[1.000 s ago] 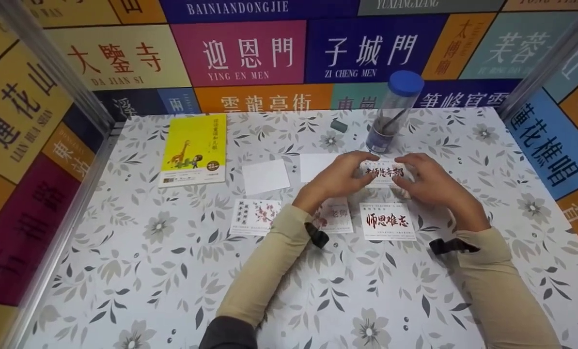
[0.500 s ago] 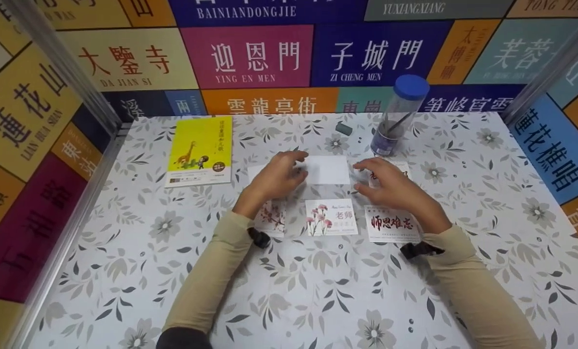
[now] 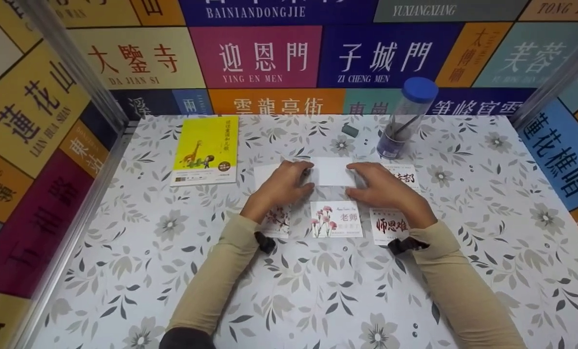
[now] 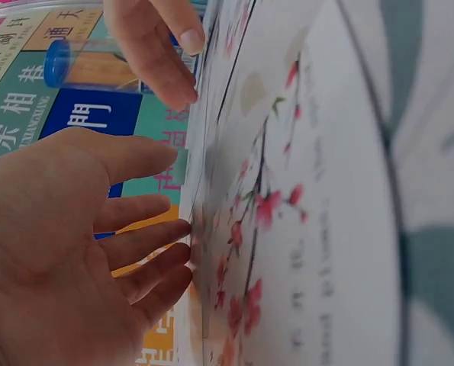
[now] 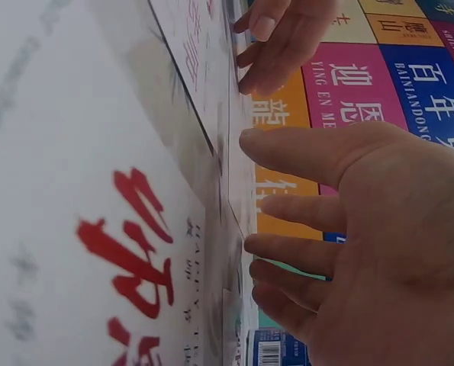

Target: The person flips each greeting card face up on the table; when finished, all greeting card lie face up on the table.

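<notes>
**White blank card between two flat hands**

Beige sleeves run up from the near edge of the flowered table (image 3: 124, 271). Just beyond the wrists lies a near row of printed cards: a blossom card (image 3: 278, 220) half under the left wrist, a carnation card (image 3: 336, 219) in the middle, and a red-lettered card (image 3: 388, 225) partly under the right wrist.

Past that row, the left hand (image 3: 284, 186) and the right hand (image 3: 383, 190) lie palm-down, fingers straight and loosely spread, fingertips touching the two short ends of the blank white card (image 3: 334, 171), which lies flat on the table between them. Both wrist views show the fingertips meeting the card's edge, nothing pinched.

Another white card (image 3: 264, 173) peeks out beside the left hand; a red-script card (image 3: 407, 175) beside the right.

Farther back sit a yellow book (image 3: 206, 150), a small grey block (image 3: 350, 130), and a blue-capped clear tube (image 3: 407, 118).
</notes>
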The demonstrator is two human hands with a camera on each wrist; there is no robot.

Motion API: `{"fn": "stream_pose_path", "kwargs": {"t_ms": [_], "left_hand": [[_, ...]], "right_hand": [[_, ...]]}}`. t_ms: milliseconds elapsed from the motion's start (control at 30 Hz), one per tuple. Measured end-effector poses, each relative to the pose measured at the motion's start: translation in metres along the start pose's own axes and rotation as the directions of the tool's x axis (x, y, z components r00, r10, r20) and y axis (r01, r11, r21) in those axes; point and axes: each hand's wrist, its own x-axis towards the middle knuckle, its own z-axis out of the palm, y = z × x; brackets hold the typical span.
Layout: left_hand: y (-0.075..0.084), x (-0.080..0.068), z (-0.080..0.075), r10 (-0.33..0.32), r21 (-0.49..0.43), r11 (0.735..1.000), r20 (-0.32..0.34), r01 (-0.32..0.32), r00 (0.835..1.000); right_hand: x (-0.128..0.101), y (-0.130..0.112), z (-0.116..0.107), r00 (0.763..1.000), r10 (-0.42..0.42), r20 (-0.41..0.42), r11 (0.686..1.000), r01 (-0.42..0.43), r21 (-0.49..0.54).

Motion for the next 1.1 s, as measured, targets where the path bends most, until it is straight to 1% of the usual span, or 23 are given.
{"fn": "stream_pose_path", "kwargs": {"t_ms": [100,167,300,467,567,733,867,933,1100], "left_hand": [[0.0016,-0.0006,0.0030,0.006,-0.006,1.000,-0.007,-0.006,1.000],[0.0027,-0.0003,0.0040,0.008,-0.021,1.000,-0.005,-0.008,1.000],[0.0049,0.0017,0.0051,0.000,-0.062,0.998,0.029,0.001,1.000],[0.0033,0.0034,0.0065,0.010,-0.090,0.996,0.051,-0.005,0.999],[0.0023,0.0034,0.0070,0.021,-0.078,0.997,0.053,-0.017,0.998],[0.0035,0.0037,0.0083,0.037,-0.054,0.998,0.074,-0.033,0.997],[0.0037,0.0040,0.0088,0.038,-0.067,0.997,0.080,-0.033,0.996],[0.0035,0.0040,0.0083,0.041,-0.081,0.996,0.083,-0.034,0.996],[0.0013,0.0053,0.0084,0.095,-0.093,0.992,0.069,-0.088,0.993]], "right_hand": [[0.0006,0.0015,0.0012,1.000,-0.028,0.005,0.999,0.027,0.036],[0.0007,0.0023,0.0019,1.000,-0.029,0.000,0.998,0.029,0.055],[0.0009,0.0043,0.0027,1.000,-0.021,-0.008,0.997,0.022,0.074],[0.0012,0.0013,0.0047,1.000,-0.006,-0.016,1.000,0.006,0.026],[0.0025,-0.0007,0.0062,1.000,0.015,-0.026,1.000,-0.016,-0.017],[0.0061,0.0042,0.0060,0.999,0.031,-0.027,0.999,-0.032,-0.024],[0.0053,0.0081,0.0035,0.998,0.032,-0.045,0.999,-0.032,-0.009],[0.0040,0.0083,0.0022,0.997,0.049,-0.060,0.999,-0.049,0.001],[0.0017,0.0078,0.0008,0.990,0.122,-0.072,0.992,-0.123,-0.009]]}}
